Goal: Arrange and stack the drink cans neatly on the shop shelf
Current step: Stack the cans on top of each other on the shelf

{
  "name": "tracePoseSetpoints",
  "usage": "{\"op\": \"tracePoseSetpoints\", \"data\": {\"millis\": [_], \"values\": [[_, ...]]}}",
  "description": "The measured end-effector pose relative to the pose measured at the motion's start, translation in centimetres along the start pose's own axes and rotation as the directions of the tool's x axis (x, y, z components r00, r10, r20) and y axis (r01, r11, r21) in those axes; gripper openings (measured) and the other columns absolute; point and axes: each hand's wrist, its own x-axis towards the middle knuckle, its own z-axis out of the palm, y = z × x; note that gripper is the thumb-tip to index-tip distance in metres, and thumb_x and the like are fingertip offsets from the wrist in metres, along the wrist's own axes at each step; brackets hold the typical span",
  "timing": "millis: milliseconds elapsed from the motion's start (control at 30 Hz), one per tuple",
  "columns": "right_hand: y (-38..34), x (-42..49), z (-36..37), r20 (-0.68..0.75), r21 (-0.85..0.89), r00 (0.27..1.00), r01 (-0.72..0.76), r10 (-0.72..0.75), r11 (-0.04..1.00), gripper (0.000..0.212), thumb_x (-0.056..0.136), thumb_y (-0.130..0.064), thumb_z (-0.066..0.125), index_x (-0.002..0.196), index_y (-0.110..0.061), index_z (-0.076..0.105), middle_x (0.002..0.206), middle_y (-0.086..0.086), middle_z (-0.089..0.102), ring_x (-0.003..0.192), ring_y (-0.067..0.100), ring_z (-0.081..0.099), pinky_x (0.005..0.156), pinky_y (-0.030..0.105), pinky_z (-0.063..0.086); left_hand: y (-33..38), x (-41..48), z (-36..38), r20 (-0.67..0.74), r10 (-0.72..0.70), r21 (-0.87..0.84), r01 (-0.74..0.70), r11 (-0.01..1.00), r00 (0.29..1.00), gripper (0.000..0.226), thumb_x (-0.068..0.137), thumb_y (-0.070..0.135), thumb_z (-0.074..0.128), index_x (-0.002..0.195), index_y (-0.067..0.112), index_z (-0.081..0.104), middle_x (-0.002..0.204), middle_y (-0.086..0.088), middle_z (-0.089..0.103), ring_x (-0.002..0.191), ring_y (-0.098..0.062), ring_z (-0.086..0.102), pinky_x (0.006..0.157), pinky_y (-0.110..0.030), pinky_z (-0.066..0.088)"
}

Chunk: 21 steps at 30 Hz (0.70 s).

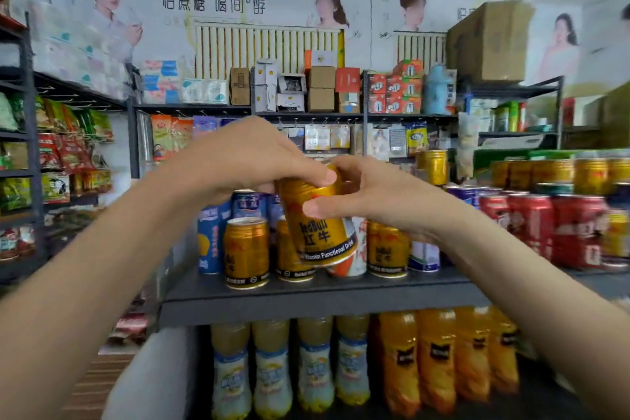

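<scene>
Two hands grip one gold can (320,232): my left hand (245,157) curls over its top, my right hand (368,194) pinches its side. It hangs tilted above the shelf (324,297), standing cans (246,252) just below.

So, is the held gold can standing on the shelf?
No, the left hand and right hand hold the gold can tilted above the shelf.

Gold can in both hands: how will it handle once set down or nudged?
Probably rigid: the gold can keeps its round shape under the left hand and right hand. Glossy metal wall, so likely slippery. Held tilted now; short and wide like the standing gold cans, it should sit stable upright but roll if laid over.
</scene>
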Motion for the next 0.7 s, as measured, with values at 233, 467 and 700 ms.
{"op": "tracePoseSetpoints", "data": {"millis": [233,467,700], "values": [[7.4,-12.7,-9.6,-0.170,0.141,0.980,-0.078,0.102,0.987,0.036,0.074,-0.028,0.078,0.107,-0.023,0.064,0.101,-0.004,0.073,0.094,0.010,0.069,0.085,0.029,0.055,8.5,-2.0,14.1,0.031,0.132,-0.299,-0.117,0.947,0.991,0.038,0.066,0.046,0.075,0.102,0.038,0.065,0.105,0.019,0.067,0.098,-0.001,0.061,0.093,-0.033,0.049],[13.1,-22.2,-17.7,-0.265,0.338,0.942,-0.108,0.205,0.935,0.043,0.068,-0.028,0.077,0.108,-0.018,0.066,0.101,-0.002,0.073,0.095,0.013,0.069,0.081,0.025,0.054,14.2,-2.7,27.9,0.190,0.202,-0.557,-0.064,0.828,0.961,0.057,0.071,0.041,0.076,0.118,0.053,0.047,0.109,0.031,0.062,0.103,0.010,0.058,0.095,-0.026,0.046],[17.9,-26.7,-24.9,-0.273,0.329,0.939,-0.114,0.210,0.937,0.041,0.071,-0.027,0.072,0.111,-0.022,0.064,0.098,-0.009,0.073,0.091,0.005,0.069,0.070,0.012,0.051,20.1,1.4,34.5,0.206,0.296,-0.348,-0.213,0.913,0.933,0.057,0.058,0.061,0.076,0.111,0.047,0.059,0.106,0.029,0.065,0.100,0.010,0.060,0.092,-0.027,0.050]]}}
